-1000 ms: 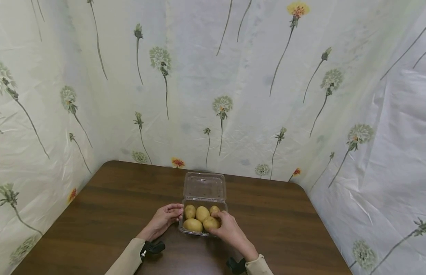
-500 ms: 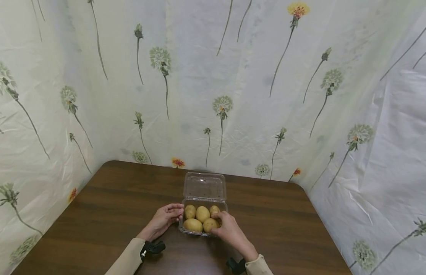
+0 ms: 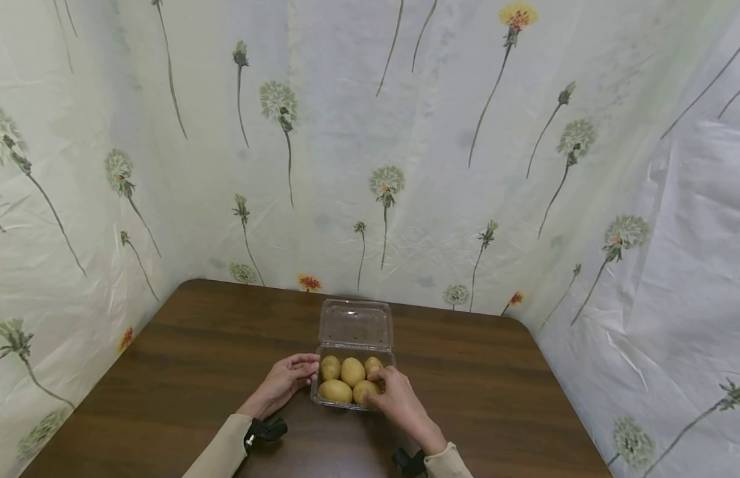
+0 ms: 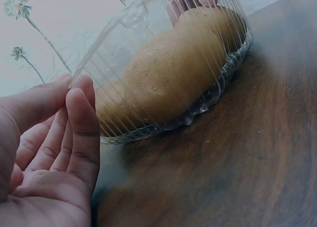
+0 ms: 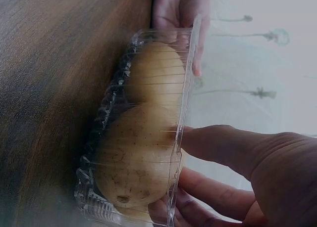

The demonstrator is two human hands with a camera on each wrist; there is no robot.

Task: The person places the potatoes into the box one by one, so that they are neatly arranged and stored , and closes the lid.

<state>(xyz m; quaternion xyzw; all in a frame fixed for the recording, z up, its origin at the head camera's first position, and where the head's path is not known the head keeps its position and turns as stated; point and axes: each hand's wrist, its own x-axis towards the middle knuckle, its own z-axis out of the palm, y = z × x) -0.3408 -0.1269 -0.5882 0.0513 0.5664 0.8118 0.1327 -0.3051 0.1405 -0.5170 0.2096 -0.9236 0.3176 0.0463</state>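
A clear plastic clamshell container (image 3: 330, 405) stands on the table with its lid (image 3: 354, 325) tilted up behind it. Several yellow potatoes lie inside in two rows. My left hand (image 3: 283, 382) pinches the container's left rim between thumb and fingers, as the left wrist view shows. My right hand (image 3: 402, 401) reaches over the right side and holds the front right potato (image 3: 362, 393), thumb in front and fingers behind. In the right wrist view this potato (image 5: 133, 158) shows through the ribbed wall, with the thumb over the rim. Part of it is hidden by the hand.
The brown wooden table (image 3: 501, 392) runs out around the container on both sides. Behind and beside it hangs a pale curtain (image 3: 334, 146) printed with dandelions. Black straps with devices (image 3: 265, 431) sit on both wrists.
The front right potato has settled slightly toward the container's front, and the right hand's fingers have shifted a little with it. The left hand and the container have stayed in place.
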